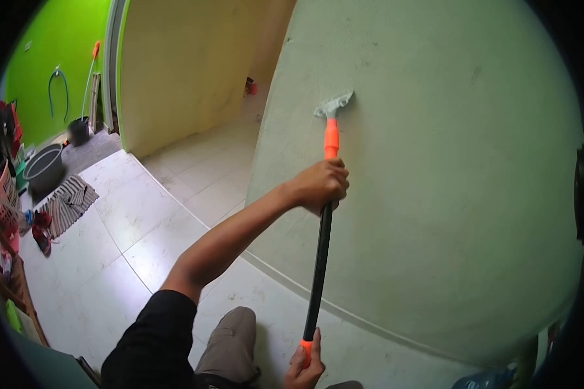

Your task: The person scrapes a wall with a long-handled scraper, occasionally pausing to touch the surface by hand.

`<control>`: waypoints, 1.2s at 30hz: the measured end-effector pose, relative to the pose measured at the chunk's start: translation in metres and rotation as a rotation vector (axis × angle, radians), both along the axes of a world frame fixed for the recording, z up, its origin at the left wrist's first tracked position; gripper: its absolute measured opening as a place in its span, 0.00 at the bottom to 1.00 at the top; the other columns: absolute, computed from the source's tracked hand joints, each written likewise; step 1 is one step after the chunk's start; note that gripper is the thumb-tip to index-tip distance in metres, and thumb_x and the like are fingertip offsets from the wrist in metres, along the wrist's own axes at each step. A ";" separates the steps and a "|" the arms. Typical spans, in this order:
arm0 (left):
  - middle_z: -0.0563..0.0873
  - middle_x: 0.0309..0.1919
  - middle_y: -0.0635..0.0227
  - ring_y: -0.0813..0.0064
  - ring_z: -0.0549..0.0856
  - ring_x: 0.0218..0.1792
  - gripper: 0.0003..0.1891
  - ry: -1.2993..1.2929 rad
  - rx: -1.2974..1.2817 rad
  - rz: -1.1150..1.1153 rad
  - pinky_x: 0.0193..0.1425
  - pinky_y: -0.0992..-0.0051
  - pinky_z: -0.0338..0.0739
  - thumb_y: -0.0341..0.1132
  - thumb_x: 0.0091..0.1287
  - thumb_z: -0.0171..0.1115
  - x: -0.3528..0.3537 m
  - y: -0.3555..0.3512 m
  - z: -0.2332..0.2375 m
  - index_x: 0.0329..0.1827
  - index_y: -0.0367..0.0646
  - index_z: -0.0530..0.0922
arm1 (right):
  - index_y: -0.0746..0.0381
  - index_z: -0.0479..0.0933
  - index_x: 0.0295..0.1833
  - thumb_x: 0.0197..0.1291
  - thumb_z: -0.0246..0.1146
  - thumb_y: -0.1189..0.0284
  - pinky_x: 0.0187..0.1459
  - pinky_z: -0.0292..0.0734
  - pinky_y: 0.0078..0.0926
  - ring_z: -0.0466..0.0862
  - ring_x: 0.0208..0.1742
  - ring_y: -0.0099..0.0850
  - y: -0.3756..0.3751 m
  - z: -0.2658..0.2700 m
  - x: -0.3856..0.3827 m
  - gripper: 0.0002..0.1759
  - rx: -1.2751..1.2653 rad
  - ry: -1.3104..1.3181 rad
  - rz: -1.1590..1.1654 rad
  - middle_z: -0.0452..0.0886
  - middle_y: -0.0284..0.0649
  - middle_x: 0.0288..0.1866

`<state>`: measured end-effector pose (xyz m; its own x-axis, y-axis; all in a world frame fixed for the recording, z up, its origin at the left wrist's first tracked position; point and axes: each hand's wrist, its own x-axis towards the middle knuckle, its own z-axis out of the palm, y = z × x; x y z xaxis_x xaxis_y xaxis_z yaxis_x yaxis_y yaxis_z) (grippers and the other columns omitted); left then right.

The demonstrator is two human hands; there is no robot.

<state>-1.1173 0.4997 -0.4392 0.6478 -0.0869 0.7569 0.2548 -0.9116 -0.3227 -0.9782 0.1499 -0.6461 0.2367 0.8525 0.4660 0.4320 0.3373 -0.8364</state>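
A long-handled scraper (318, 272) with a black shaft and orange grips runs up the middle of the view. Its whitish, dusty head (334, 104) lies against the pale green wall (448, 194), tilted up to the right. My left hand (322, 185) is wrapped round the upper shaft, just below the orange collar, with that arm stretched out. Low in the view, my right hand (307, 368) grips the orange end of the handle, one finger laid along it.
White floor tiles (117, 227) spread to the left, beside a doorway by a yellowish wall (182, 71). A striped mat (70, 206), grey basin (43, 165), pink basket (5, 194) and black bucket (78, 131) stand far left. Something bluish (483, 379) sits at bottom right.
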 end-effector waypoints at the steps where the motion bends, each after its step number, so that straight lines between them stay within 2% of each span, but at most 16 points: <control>1: 0.73 0.18 0.74 0.65 0.78 0.29 0.13 -0.038 0.019 -0.051 0.44 0.64 0.75 0.30 0.38 0.67 0.001 0.007 0.004 0.13 0.51 0.67 | 0.71 0.65 0.80 0.77 0.57 0.72 0.32 0.77 0.25 0.81 0.28 0.27 -0.002 0.010 0.003 0.30 -0.063 -0.030 0.008 0.80 0.40 0.29; 2: 0.74 0.18 0.73 0.64 0.78 0.28 0.12 -0.085 0.046 -0.061 0.42 0.63 0.75 0.30 0.37 0.66 -0.003 0.016 0.010 0.13 0.51 0.67 | 0.73 0.65 0.80 0.77 0.55 0.73 0.37 0.84 0.30 0.90 0.33 0.34 -0.004 0.019 0.005 0.30 -0.126 -0.063 0.017 0.87 0.49 0.33; 3: 0.74 0.18 0.71 0.62 0.78 0.28 0.12 -0.090 0.052 -0.047 0.41 0.63 0.75 0.30 0.37 0.66 -0.012 0.017 0.026 0.13 0.50 0.67 | 0.71 0.65 0.81 0.78 0.56 0.72 0.35 0.83 0.28 0.88 0.29 0.32 0.003 0.033 0.002 0.30 -0.057 -0.063 0.039 0.86 0.46 0.32; 5: 0.74 0.19 0.70 0.62 0.77 0.30 0.11 -0.060 0.014 0.052 0.43 0.64 0.74 0.28 0.37 0.64 -0.027 0.013 0.050 0.14 0.47 0.68 | 0.69 0.63 0.83 0.78 0.56 0.75 0.29 0.73 0.21 0.75 0.23 0.20 0.013 0.058 -0.001 0.31 0.040 -0.077 0.093 0.75 0.32 0.25; 6: 0.74 0.19 0.70 0.62 0.77 0.30 0.10 -0.094 0.029 0.073 0.44 0.65 0.74 0.26 0.39 0.63 -0.027 0.006 0.053 0.14 0.46 0.68 | 0.69 0.64 0.82 0.78 0.57 0.73 0.30 0.76 0.23 0.78 0.24 0.23 0.006 0.058 0.002 0.31 -0.009 -0.058 0.099 0.78 0.35 0.26; 8: 0.73 0.19 0.70 0.63 0.76 0.30 0.12 -0.127 0.044 0.038 0.46 0.65 0.74 0.25 0.42 0.64 -0.019 -0.006 0.045 0.15 0.47 0.67 | 0.68 0.66 0.82 0.78 0.61 0.69 0.34 0.81 0.28 0.84 0.26 0.30 -0.003 0.058 0.008 0.32 -0.095 -0.018 0.123 0.84 0.41 0.28; 11: 0.72 0.19 0.71 0.66 0.77 0.30 0.13 -0.063 0.064 -0.016 0.47 0.65 0.75 0.26 0.44 0.66 0.001 -0.043 0.015 0.16 0.49 0.67 | 0.67 0.66 0.81 0.77 0.62 0.69 0.33 0.81 0.28 0.84 0.26 0.29 -0.035 0.008 0.023 0.32 -0.083 0.010 0.090 0.82 0.40 0.27; 13: 0.75 0.22 0.72 0.66 0.80 0.36 0.12 0.026 0.029 -0.011 0.54 0.64 0.77 0.30 0.44 0.68 0.022 -0.073 -0.016 0.16 0.50 0.70 | 0.68 0.66 0.81 0.76 0.63 0.68 0.35 0.81 0.28 0.85 0.27 0.29 -0.061 -0.018 0.032 0.33 -0.126 -0.043 0.009 0.83 0.42 0.29; 15: 0.75 0.24 0.73 0.68 0.81 0.38 0.11 0.074 0.057 -0.050 0.55 0.66 0.77 0.31 0.44 0.69 0.049 -0.100 -0.042 0.17 0.50 0.72 | 0.68 0.70 0.77 0.78 0.61 0.69 0.28 0.75 0.23 0.78 0.23 0.22 -0.084 -0.040 0.043 0.27 -0.173 0.022 -0.033 0.78 0.36 0.25; 16: 0.73 0.23 0.73 0.68 0.80 0.36 0.12 0.064 0.046 -0.089 0.54 0.66 0.77 0.30 0.46 0.69 0.062 -0.113 -0.049 0.17 0.50 0.71 | 0.69 0.72 0.74 0.78 0.60 0.69 0.25 0.72 0.21 0.75 0.21 0.18 -0.093 -0.048 0.048 0.25 -0.195 0.050 -0.049 0.75 0.32 0.23; 19: 0.72 0.22 0.73 0.69 0.79 0.35 0.12 0.083 0.038 -0.150 0.54 0.66 0.78 0.31 0.50 0.68 0.093 -0.141 -0.070 0.18 0.49 0.70 | 0.65 0.82 0.56 0.76 0.67 0.68 0.25 0.61 0.24 0.62 0.23 0.19 -0.125 -0.050 0.059 0.13 -0.155 0.111 -0.215 0.66 0.28 0.21; 20: 0.73 0.23 0.73 0.70 0.80 0.36 0.12 0.110 0.056 -0.148 0.54 0.66 0.78 0.32 0.51 0.68 0.102 -0.150 -0.075 0.18 0.49 0.71 | 0.65 0.80 0.49 0.75 0.68 0.67 0.24 0.60 0.26 0.61 0.22 0.19 -0.134 -0.053 0.064 0.11 -0.164 0.117 -0.239 0.64 0.29 0.19; 22: 0.74 0.24 0.73 0.70 0.81 0.37 0.12 0.126 0.039 -0.159 0.55 0.65 0.78 0.32 0.50 0.69 0.111 -0.165 -0.077 0.19 0.49 0.71 | 0.64 0.76 0.35 0.73 0.70 0.65 0.22 0.58 0.29 0.59 0.20 0.21 -0.149 -0.057 0.070 0.17 -0.178 0.129 -0.281 0.61 0.30 0.16; 25: 0.74 0.25 0.73 0.70 0.80 0.38 0.11 0.123 0.041 -0.180 0.57 0.65 0.78 0.32 0.51 0.68 0.113 -0.181 -0.075 0.20 0.48 0.72 | 0.63 0.72 0.29 0.73 0.70 0.63 0.21 0.57 0.31 0.58 0.19 0.22 -0.163 -0.060 0.062 0.22 -0.141 0.112 -0.321 0.61 0.31 0.15; 28: 0.73 0.25 0.72 0.70 0.79 0.38 0.12 0.082 0.085 -0.192 0.59 0.65 0.78 0.31 0.51 0.69 0.118 -0.198 -0.072 0.19 0.47 0.71 | 0.63 0.73 0.31 0.73 0.70 0.63 0.21 0.57 0.32 0.58 0.20 0.22 -0.173 -0.047 0.055 0.21 -0.186 0.086 -0.339 0.62 0.31 0.15; 36: 0.73 0.25 0.72 0.70 0.78 0.38 0.12 0.052 0.079 -0.209 0.61 0.65 0.79 0.29 0.52 0.69 0.129 -0.211 -0.073 0.20 0.46 0.72 | 0.62 0.71 0.31 0.74 0.69 0.65 0.22 0.55 0.29 0.58 0.21 0.20 -0.180 -0.058 0.059 0.20 -0.178 0.144 -0.330 0.59 0.29 0.17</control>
<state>-0.9882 0.2889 -0.5126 0.6472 -0.2811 0.7086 0.0438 -0.9143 -0.4027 -0.9188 -0.0299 -0.7042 0.5637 0.7841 0.2598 0.3670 0.0440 -0.9292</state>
